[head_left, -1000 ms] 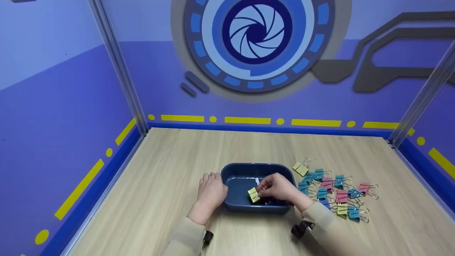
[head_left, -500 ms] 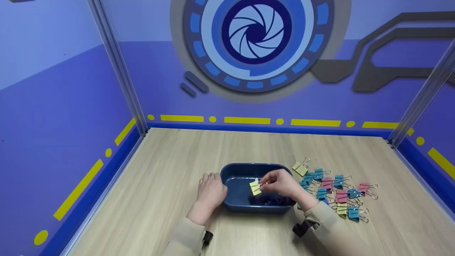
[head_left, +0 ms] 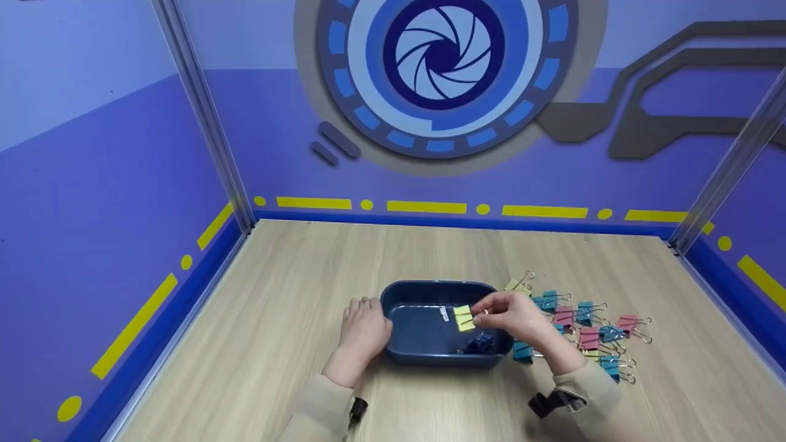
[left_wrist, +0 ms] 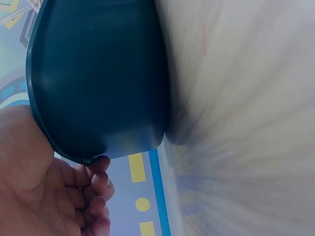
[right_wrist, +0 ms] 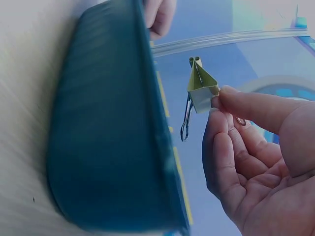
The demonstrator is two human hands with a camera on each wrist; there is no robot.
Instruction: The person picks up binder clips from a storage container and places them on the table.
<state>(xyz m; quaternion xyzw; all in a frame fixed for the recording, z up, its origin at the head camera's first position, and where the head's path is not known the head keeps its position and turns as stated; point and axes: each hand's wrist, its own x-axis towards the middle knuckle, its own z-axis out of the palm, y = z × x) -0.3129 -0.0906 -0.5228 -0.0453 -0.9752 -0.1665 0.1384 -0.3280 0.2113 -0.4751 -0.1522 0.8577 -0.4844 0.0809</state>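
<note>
A yellow binder clip (head_left: 463,318) is pinched between the thumb and index finger of my right hand (head_left: 514,317), above the right half of a dark blue bin (head_left: 430,360). Seen from the right wrist, the clip (right_wrist: 203,92) has one wire handle hanging free, and it is apart from the bin wall. My left hand (head_left: 365,328) holds the bin's left rim, its fingers curled at the corner in the left wrist view. Inside the bin, dark blue binder clips (head_left: 481,342) lie in the front right corner, with a small white piece (head_left: 444,314) behind them.
Right of the bin, loose binder clips lie scattered: teal (head_left: 587,312), pink (head_left: 629,325) and a yellow one (head_left: 519,285) at the back, partly hidden by my right hand. Blue-purple walls (head_left: 399,178) enclose the wooden table (head_left: 307,258) at the back and sides.
My right hand has lifted the yellow binder clip from low inside the bin and carried it up and rightward. The dark blue clips in the bin show more now. My left hand stays put.
</note>
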